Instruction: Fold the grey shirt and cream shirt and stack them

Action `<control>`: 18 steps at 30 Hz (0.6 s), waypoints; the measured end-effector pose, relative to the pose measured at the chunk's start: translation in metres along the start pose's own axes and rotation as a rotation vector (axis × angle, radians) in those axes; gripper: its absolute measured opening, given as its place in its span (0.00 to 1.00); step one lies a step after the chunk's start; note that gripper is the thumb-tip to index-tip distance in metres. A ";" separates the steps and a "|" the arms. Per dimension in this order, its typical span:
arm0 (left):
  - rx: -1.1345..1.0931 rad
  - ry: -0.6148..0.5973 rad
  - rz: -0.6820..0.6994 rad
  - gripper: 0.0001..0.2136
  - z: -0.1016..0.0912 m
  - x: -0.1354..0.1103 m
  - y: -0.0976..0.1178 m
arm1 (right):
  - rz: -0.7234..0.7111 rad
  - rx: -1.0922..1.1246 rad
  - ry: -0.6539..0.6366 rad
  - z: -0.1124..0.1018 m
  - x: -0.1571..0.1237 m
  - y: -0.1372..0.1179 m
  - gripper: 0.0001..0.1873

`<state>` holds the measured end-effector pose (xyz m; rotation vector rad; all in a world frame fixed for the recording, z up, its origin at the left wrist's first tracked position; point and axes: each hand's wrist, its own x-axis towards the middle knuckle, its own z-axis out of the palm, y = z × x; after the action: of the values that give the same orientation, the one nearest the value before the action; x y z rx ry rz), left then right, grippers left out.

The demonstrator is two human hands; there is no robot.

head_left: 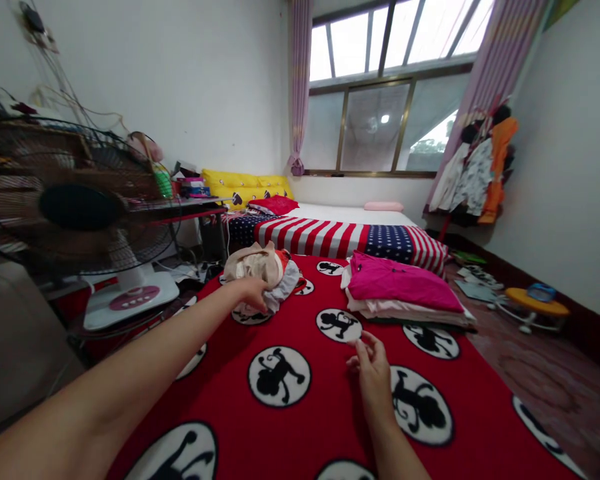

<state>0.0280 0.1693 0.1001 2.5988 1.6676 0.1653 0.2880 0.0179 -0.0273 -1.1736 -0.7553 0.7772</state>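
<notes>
A rumpled heap of clothes lies on the red blanket (pixel 220 393) with black monkey figures in white circles. On top of the heap is a beige garment (pixel 253 265), with a grey-white cloth (pixel 283 287) and a bit of orange beside it. My left hand (pixel 250 292) reaches to the heap's near side, its fingers closed on the cloth; the fingertips are partly hidden. Over the middle of the blanket, my right hand (pixel 371 360) has loosely bent fingers, apart and holding nothing. Just beyond it sits a flat stack of folded clothes, a magenta shirt (pixel 400 280) on top.
A standing fan (pixel 125 293) is at the left, by a cluttered desk (pixel 180 208). Behind the blanket stretches a bed with a stars-and-stripes cover (pixel 310 237). To the right, a small yellow stool (pixel 535 302) stands on the floor, and clothes (pixel 480 173) hang near the curtain.
</notes>
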 end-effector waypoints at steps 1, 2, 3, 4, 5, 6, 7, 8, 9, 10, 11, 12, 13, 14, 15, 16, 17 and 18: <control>-0.006 0.031 0.028 0.24 0.000 -0.001 0.013 | -0.003 0.004 0.002 0.000 0.000 0.000 0.33; -0.029 0.085 0.057 0.23 0.004 -0.004 0.028 | -0.004 0.007 0.004 0.000 0.001 0.000 0.33; -0.063 0.145 0.082 0.23 0.014 -0.009 0.044 | -0.004 0.006 0.003 0.000 0.002 0.001 0.33; -0.106 0.209 0.098 0.24 0.028 -0.014 0.061 | -0.002 0.003 0.003 0.000 0.003 0.002 0.34; -0.228 0.301 0.130 0.24 0.045 -0.020 0.076 | -0.002 -0.001 0.002 -0.001 0.004 0.003 0.34; -0.331 0.336 0.162 0.26 0.064 -0.027 0.090 | -0.003 -0.005 0.001 -0.001 0.005 0.004 0.35; -0.393 0.322 0.140 0.27 0.083 -0.033 0.102 | -0.004 -0.010 -0.001 -0.001 0.006 0.005 0.35; -0.420 0.289 0.110 0.28 0.100 -0.038 0.112 | -0.009 -0.015 0.000 -0.002 0.006 0.006 0.35; -0.414 0.248 0.087 0.29 0.114 -0.043 0.120 | -0.017 -0.021 0.008 -0.002 0.006 0.008 0.34; -0.388 0.208 0.065 0.28 0.125 -0.047 0.125 | -0.028 -0.025 0.021 -0.002 0.006 0.010 0.33; -0.356 0.181 0.057 0.27 0.133 -0.050 0.128 | -0.035 -0.029 0.032 -0.002 0.006 0.012 0.33; -0.329 0.165 0.058 0.25 0.137 -0.053 0.130 | -0.034 -0.035 0.044 -0.002 0.006 0.013 0.32; -0.313 0.157 0.064 0.24 0.138 -0.054 0.130 | -0.027 -0.046 0.055 -0.002 0.008 0.013 0.31; -0.313 0.152 0.069 0.23 0.137 -0.055 0.129 | -0.018 -0.070 0.058 -0.001 0.012 0.012 0.30; -0.324 0.149 0.071 0.22 0.135 -0.055 0.128 | -0.021 -0.124 0.045 0.000 0.018 0.009 0.28; -0.338 0.145 0.074 0.22 0.132 -0.055 0.126 | -0.062 -0.242 0.016 0.001 0.027 0.003 0.25; -0.353 0.142 0.074 0.22 0.130 -0.055 0.125 | -0.137 -0.407 -0.020 0.002 0.039 -0.006 0.23; -0.367 0.142 0.072 0.22 0.129 -0.055 0.124 | -0.232 -0.590 -0.060 0.003 0.054 -0.016 0.20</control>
<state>0.1321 0.0697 -0.0188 2.4147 1.4182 0.6093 0.3162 0.0617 -0.0051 -1.5533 -1.1973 0.4008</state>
